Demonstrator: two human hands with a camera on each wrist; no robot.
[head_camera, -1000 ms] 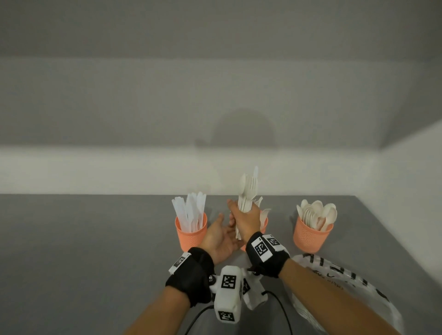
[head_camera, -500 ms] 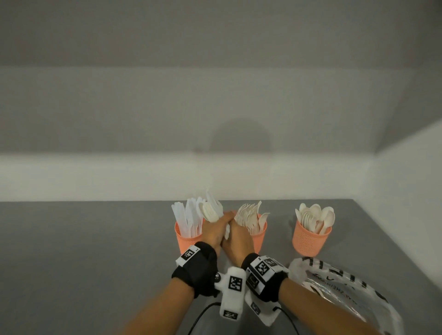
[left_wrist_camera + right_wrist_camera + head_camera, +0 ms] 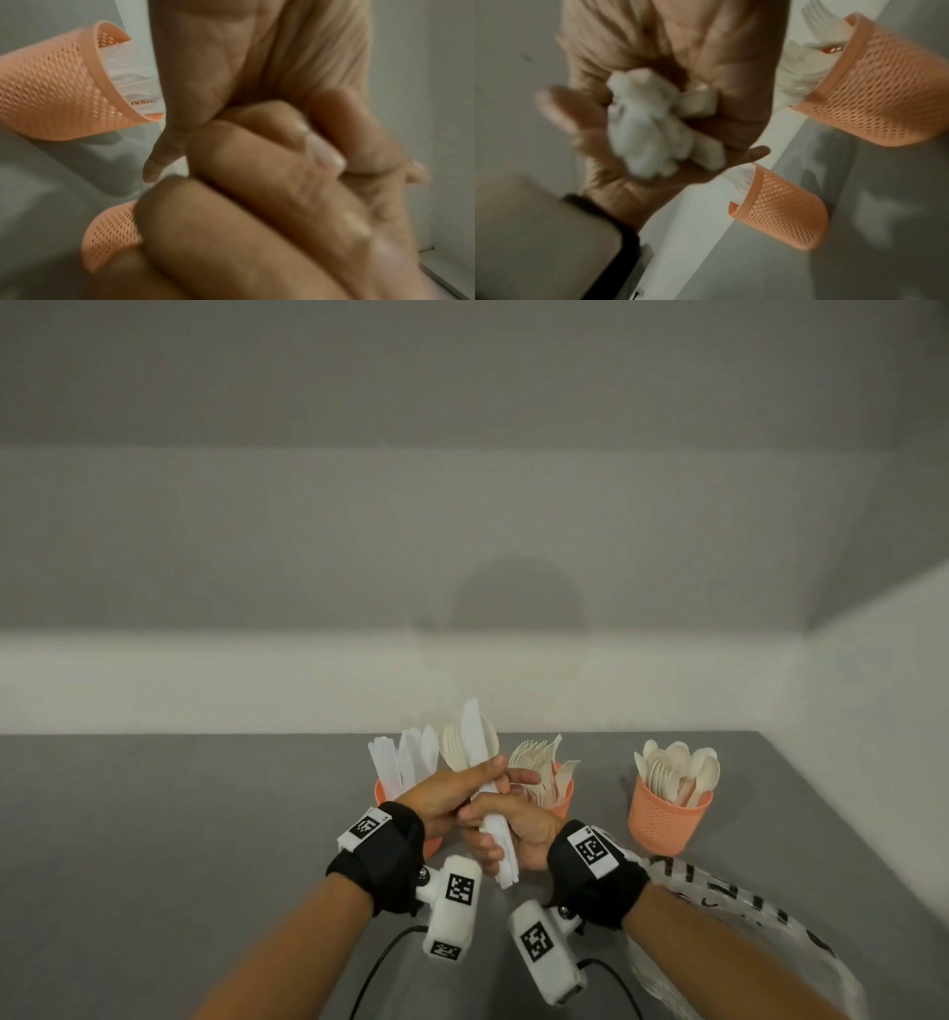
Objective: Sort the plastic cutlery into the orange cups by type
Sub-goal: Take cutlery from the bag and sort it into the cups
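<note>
A mixed bundle of white and cream plastic cutlery (image 3: 475, 742) stands upright in front of the cups, a knife blade topmost. My left hand (image 3: 457, 788) wraps round its middle. My right hand (image 3: 513, 832) grips the handles (image 3: 502, 857) lower down. The handle ends (image 3: 652, 125) show blurred in the right wrist view. Three orange mesh cups stand in a row: the left cup (image 3: 380, 793) holds knives, the middle cup (image 3: 564, 806) forks, the right cup (image 3: 667, 824) spoons. In the left wrist view, blurred fingers hide the bundle, with the knife cup (image 3: 51, 91) beside them.
A clear plastic bag with black print (image 3: 729, 916) lies on the grey table (image 3: 179, 839) by my right forearm. Black cables (image 3: 380, 963) run off the near edge. White walls close the table at the back and on the right.
A second ago my right hand alone held the bundle up, with the left hand open beside it. The hands then came together, and both now hold the bundle, lower and nearer to me.
</note>
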